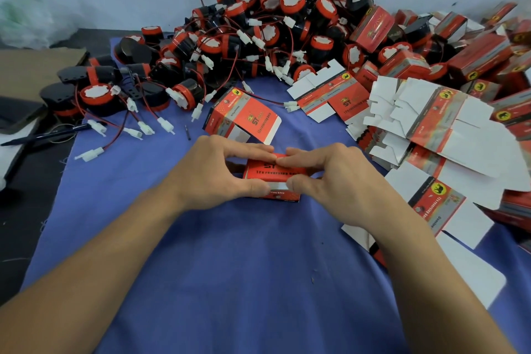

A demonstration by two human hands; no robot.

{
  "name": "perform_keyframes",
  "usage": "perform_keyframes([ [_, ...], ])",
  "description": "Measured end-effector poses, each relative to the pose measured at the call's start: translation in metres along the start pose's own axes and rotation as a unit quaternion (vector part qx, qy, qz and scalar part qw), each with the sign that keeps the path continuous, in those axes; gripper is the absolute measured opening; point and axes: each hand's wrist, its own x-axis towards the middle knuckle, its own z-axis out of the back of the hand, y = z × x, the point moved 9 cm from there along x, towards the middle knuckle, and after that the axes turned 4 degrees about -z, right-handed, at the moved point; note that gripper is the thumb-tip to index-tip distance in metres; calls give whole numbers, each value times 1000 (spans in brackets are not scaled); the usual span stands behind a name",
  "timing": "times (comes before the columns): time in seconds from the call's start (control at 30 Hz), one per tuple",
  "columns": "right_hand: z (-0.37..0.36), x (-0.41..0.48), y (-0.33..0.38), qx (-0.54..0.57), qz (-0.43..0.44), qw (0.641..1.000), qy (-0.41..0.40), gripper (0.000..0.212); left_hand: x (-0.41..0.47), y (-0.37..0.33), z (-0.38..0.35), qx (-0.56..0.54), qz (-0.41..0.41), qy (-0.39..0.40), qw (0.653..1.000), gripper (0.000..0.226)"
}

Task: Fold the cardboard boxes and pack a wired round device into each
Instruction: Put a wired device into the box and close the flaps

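Pinching box (267, 172) from both ends: left hand (214, 178) at its 9 o'clock, right hand (327, 184) at its 3 o'clock. Fingers (244, 149) curled over the far top edge, tips nearly meeting mid-box; thumbs pressed on the near face, either side of a white strip of flap.

Sits on cloth (230, 267), dead centre, long axis 9 to 3, square across both wrists and equally near each hand. Cannot tell whether filled or hollow: top hidden under fingers. Probably mid-tuck on the near flap, or squaring the shell before loading.

Straight out at 12 o'clock, just beyond the fingertips and apart from them: half-folded box (244, 116), one flap hanging open. Past that, 11 to 1 o'clock: devices (258, 34) heaped against the wall, red-black leads and white plugs (143, 128) trailing down to 10 o'clock. At 2 to 4 o'clock: blanks (431, 126) fanned in a loose stack, nearest the right hand. Further out at 2 o'clock: closed boxes (477, 57) in a pile. At 9 to 10 o'clock, by the cloth edge: pen (46, 135).

Between hands and heap, only the half-folded box and a few stray leads. Likely snag when lifting one device: tangled leads dragging neighbours along.
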Motion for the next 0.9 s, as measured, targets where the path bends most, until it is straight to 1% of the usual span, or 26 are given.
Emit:
perform_keyframes([
  [0.07, 1, -2, -2, 3, 3, 1000, -11, 34, -2, -2, 2, 16, 0, -32, 999, 48],
  [0.2, 9, -3, -7, -11, 12, 997, -71, 29, -10, -12, -5, 40, -1, -147, 988, 50],
  [0.27, 12, -4, -7, -19, 23, 993, -112, 28, -11, -16, -13, 43, 8, -166, 985, 50],
  [0.37, 8, -5, -10, -18, 5, 989, -147, 31, -8, -20, -22, 55, 17, -139, 989, 57],
  [0.4, 6, -7, -6, -34, 6, 986, -165, 32, -7, -19, -24, 62, 18, -131, 989, 62],
  [0.47, 1, -13, 9, -100, 35, 974, -202, 32, -8, -18, -31, 70, 25, -110, 991, 74],
  [0.53, -12, -18, 21, -177, 61, 965, -185, 34, -10, -17, -39, 68, 34, -83, 994, 79],
  [0.6, -21, -21, 25, -219, 70, 959, -163, 33, -12, -18, -40, 57, 37, -80, 994, 78],
  [0.7, -23, -26, 26, -218, 75, 960, -161, 28, -14, -17, -35, 27, 47, -86, 995, 80],
  [0.83, -24, -27, 24, -171, 62, 968, -170, 34, -16, -12, -47, -26, 68, -73, 995, 98],
  [0.9, -27, -25, 23, -178, 65, 968, -165, 39, -16, -10, -51, -58, 77, -62, 993, 100],
])
